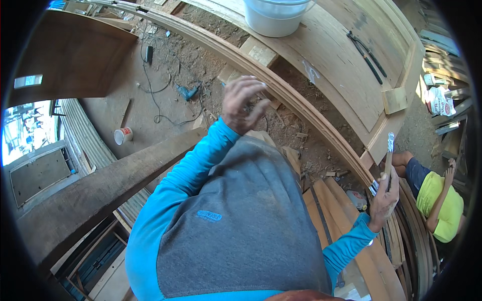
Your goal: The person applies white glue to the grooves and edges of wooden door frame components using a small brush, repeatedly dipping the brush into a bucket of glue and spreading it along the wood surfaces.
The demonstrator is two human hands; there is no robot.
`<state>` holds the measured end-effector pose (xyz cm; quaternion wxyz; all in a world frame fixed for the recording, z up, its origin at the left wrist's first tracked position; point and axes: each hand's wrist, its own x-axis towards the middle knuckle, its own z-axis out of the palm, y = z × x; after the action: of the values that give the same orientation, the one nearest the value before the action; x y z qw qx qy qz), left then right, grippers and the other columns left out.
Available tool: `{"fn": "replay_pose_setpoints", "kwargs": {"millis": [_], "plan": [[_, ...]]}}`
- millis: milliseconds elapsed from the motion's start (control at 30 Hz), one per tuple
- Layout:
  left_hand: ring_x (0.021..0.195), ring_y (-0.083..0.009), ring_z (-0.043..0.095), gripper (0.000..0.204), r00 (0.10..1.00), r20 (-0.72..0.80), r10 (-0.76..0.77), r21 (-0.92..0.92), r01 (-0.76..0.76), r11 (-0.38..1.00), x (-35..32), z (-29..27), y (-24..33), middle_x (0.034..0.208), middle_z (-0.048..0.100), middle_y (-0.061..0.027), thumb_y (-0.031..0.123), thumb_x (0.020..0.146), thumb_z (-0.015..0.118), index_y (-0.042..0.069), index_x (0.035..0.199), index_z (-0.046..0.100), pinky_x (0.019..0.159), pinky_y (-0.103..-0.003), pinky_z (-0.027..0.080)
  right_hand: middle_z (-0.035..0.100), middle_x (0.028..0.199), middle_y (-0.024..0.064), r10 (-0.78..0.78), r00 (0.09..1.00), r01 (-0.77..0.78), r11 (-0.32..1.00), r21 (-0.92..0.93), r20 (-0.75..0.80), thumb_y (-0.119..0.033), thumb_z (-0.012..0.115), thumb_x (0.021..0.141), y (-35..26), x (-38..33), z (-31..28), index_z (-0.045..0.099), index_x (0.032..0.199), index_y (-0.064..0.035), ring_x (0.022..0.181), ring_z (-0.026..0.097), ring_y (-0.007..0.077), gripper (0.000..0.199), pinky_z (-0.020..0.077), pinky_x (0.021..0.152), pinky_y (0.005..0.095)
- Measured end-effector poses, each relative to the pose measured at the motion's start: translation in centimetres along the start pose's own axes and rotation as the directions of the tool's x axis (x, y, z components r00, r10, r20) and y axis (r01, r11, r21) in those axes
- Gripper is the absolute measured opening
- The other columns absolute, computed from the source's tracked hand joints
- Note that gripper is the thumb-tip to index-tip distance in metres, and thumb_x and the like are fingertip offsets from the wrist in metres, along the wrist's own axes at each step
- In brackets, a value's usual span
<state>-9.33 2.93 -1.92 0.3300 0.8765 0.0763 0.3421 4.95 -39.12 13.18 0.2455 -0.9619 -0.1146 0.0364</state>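
Observation:
My right hand [384, 201] is closed round a slim wooden stick [389, 159], which points up and away from me. Its far end is coated in something whitish. Close beside that hand runs the end of a long, grooved wooden moulding [306, 108], which stretches across to the upper left. My left hand [242, 104], empty with fingers apart and slightly bent, hovers at the near side of the moulding; whether it touches cannot be told. Beyond the moulding lies a large wooden panel [346, 103], bearing a white bucket [277, 19], dark-handled pincers [366, 57] and a small wood block [395, 101].
A thick timber beam [120, 180] crosses at my left. On the dirt floor lie a teal power drill [187, 92], its cord and a white tub [123, 135]. Another person in a yellow shirt [442, 205] sits at the right, near stacked boards [414, 241].

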Motion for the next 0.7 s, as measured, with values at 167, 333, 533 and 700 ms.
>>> {"fn": "replay_pose_setpoints", "kwargs": {"millis": [167, 333, 533, 700], "plan": [[0.108, -0.019, 0.069, 0.033, 0.748, -0.226, -0.624, -0.339, 0.54, 0.77, -2.0, -7.5, -9.9, 0.114, 0.073, -0.0098, 0.02, 0.1, 0.075, 0.002, 0.127, 0.066, 0.096, -0.032, 0.054, 0.069, 0.108, 0.0177, -0.191, 0.979, 0.197, 0.977, -0.083, 0.074, -0.008, 0.057, 0.105, -8.5, 3.7, 2.8, 0.064, 0.134, 0.0024, 0.097, 0.067, 0.0309, 0.031, 0.0522, 0.088, 0.0411], [0.114, -0.0165, 0.068, 0.036, 0.626, -0.273, -0.731, -0.423, 0.604, 0.675, -4.7, -12.0, -13.3, 0.122, 0.072, -0.0108, 0.016, 0.103, 0.072, -0.003, 0.133, 0.063, 0.1, -0.03, 0.054, 0.069, 0.111, 0.0195, -0.567, 0.821, 0.57, 0.817, -0.081, 0.062, -0.006, 0.06, 0.104, -15.5, 10.1, 5.1, 0.067, 0.127, 0.0005, 0.101, 0.068, 0.0356, 0.026, 0.0522, 0.089, 0.0429], [0.112, -0.022, 0.071, 0.051, 0.601, -0.244, -0.761, -0.229, 0.727, 0.647, -10.8, -12.4, -8.6, 0.123, 0.072, -0.0158, 0.021, 0.098, 0.077, 0.001, 0.141, 0.058, 0.097, -0.035, 0.058, 0.072, 0.113, 0.021, -0.745, 0.667, 0.744, 0.666, -0.044, -0.012, -0.014, 0.062, 0.103, -24.0, 18.6, 8.1, 0.07, 0.12, -0.0016, 0.105, 0.07, 0.0405, 0.023, 0.0531, 0.089, 0.0462], [0.118, -0.0277, 0.07, 0.059, 0.536, -0.153, -0.83, -0.217, 0.801, 0.557, -11.1, -11.8, -8.2, 0.128, 0.071, -0.0197, 0.026, 0.097, 0.078, 0.002, 0.146, 0.055, 0.102, -0.039, 0.056, 0.072, 0.114, 0.0223, -0.778, 0.628, 0.769, 0.617, -0.165, 0.014, -0.022, 0.061, 0.103, -27.8, 22.0, 9.4, 0.072, 0.12, -0.0057, 0.109, 0.069, 0.0412, 0.026, 0.0534, 0.092, 0.0499]]}}
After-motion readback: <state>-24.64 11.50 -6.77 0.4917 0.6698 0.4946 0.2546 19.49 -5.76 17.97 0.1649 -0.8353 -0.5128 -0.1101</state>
